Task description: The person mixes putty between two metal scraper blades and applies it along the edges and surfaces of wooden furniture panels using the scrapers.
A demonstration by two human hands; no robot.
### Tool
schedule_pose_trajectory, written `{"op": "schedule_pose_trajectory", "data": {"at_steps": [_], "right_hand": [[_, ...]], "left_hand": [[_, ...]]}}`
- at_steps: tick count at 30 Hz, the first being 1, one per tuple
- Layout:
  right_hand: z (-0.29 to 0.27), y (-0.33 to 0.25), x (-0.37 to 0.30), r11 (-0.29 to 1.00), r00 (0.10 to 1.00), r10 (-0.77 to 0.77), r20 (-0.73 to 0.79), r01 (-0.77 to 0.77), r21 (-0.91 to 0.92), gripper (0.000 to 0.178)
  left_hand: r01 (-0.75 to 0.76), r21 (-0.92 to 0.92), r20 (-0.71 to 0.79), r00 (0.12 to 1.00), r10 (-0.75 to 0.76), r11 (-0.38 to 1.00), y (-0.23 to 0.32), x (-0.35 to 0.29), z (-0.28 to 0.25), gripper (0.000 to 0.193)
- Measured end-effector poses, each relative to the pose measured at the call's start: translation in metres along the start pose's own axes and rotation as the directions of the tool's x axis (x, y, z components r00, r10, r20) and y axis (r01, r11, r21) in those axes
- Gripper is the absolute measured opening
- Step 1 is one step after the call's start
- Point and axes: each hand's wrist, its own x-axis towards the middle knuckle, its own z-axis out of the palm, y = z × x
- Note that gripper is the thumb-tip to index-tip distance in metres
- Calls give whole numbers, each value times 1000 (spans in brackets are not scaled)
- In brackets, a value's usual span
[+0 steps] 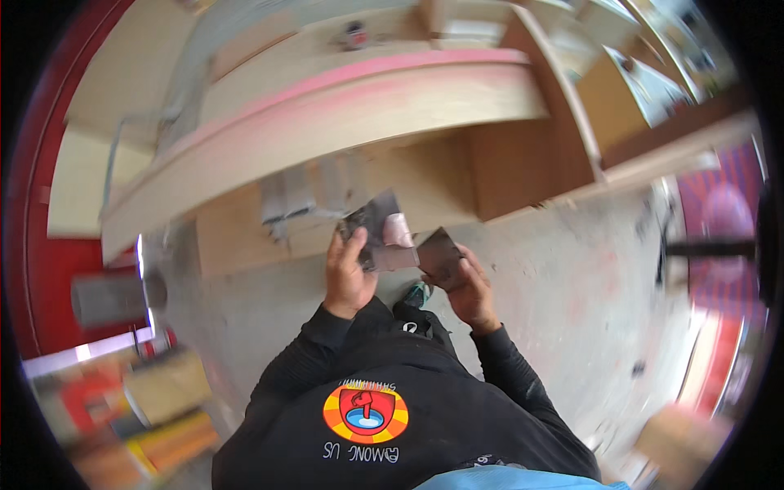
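In front of my body, my left hand (349, 269) is closed on a dark, thin flat plate (359, 219), thumb on its face. A pale pink lump (397, 231), which looks like paste, sits on that plate. My right hand (471, 290) grips a smaller dark square blade (439, 257), perhaps a scraper, between thumb and fingers. Its edge is close beside the pink-smeared corner of the left plate; blur hides whether they touch. Beyond both hands runs a pale wooden board (351, 122) with pink smears along its top edge.
Brown wooden panels (531, 163) form an open cabinet frame ahead. Several grey blurred pieces (298, 192) lie inside it. A small can (354, 36) stands at the back. Grey concrete floor (563, 327) spreads below. A grey cylinder (114, 300) is at the left, stacked boards (175, 408) lower left.
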Motion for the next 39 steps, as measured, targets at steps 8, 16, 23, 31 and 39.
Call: {"op": "schedule_pose_trajectory", "data": {"at_steps": [8,16,23,31,39], "right_hand": [[109,45,3,869,858,465,220,-395,-297,51],[256,227,0,701,633,704,322,-547,-458,49],[379,401,-11,476,370,879,300,-668,-572,46],[503,585,64,471,417,879,233,-678,-564,46],[631,741,146,564,393,825,406,-537,-627,46]], "left_hand": [[-414,-150,-272,890,365,898,107,-164,-68,24],[-750,57,-709,435,555,660,192,-342,-228,21],[-706,437,-702,121,702,558,303,-439,-333,23],[-838,325,-725,77,685,439,472,-455,-472,33],[-807,353,-722,86,686,474,612,-470,-590,40]]}}
